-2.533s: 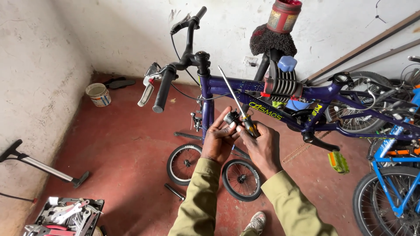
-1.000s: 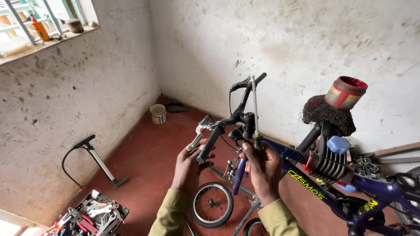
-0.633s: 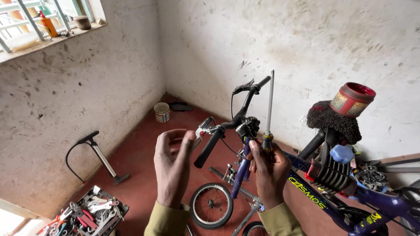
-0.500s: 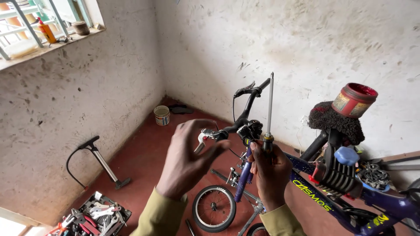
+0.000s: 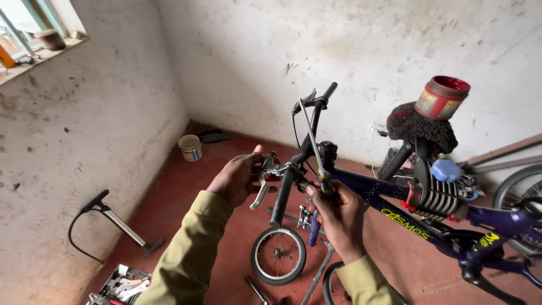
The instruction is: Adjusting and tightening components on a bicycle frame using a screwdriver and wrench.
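Your left hand (image 5: 240,179) grips brake lever (image 5: 265,182) on handlebar (image 5: 305,149); right hand (image 5: 339,217) holds screwdriver (image 5: 314,153) upright. Lever adjustment under way, likely.

Small blue-framed bicycle (image 5: 395,212) stood right of centre; red tin can (image 5: 441,97) sat on its saddle; black floor pump (image 5: 116,223) lay left, against wall; paint pot (image 5: 191,148) behind, in corner

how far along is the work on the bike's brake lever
Done: the blue bike stands upright, and a toolbox lies open on the floor. In hand: the left hand holds the brake lever on the handlebar, and the right hand holds a screwdriver, its shaft pointing up, not on any screw. Left: whether the lever is fastened cannot be told.
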